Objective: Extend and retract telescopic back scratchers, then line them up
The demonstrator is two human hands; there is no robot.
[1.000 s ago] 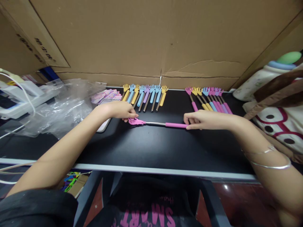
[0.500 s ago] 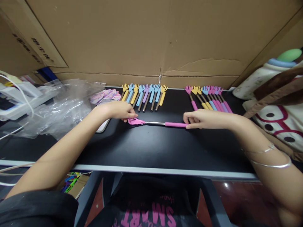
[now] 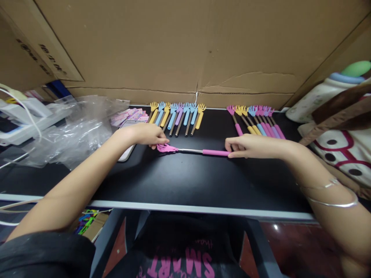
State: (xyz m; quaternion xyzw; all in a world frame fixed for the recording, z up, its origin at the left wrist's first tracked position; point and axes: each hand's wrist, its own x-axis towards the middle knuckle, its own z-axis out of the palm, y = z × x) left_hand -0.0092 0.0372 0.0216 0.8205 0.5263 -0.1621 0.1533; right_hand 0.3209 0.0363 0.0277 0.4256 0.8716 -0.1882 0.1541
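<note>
Back scratcher point(image 3: 190, 151): head point(image 3: 167, 148) smooth plastic, slight sheen; rod point(image 3: 195, 151) shiny metal; grip point(image 3: 216, 153) matt, foam-like. Other scratchers point(image 3: 187, 117): same mat'ls approx. Tabletop point(image 3: 185, 181): smooth, semi-gloss w/ soft reflection. Cardboard point(image 3: 174, 46) behind: matt, creased, w/ small tear. Plastic bags point(image 3: 75, 135): thin, clear, crinkled, v. glossy. Power strip point(image 3: 34, 125): smooth plastic. Bangle point(image 3: 342, 205): polished metal. Cloth bag point(image 3: 342, 164): soft, matt. Bottle point(image 3: 313, 96): smooth, mat'l unclear. T-shirt point(image 3: 174, 231): matt cloth. Floor point(image 3: 290, 243): glossy.

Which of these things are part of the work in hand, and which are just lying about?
In the work:
- pink scratcher, between left hand and right hand
- probably the left row and right row of similar scratchers

Apparently just lying about:
- phone
- pale bottle
- clear plastic, perhaps packaging
</note>
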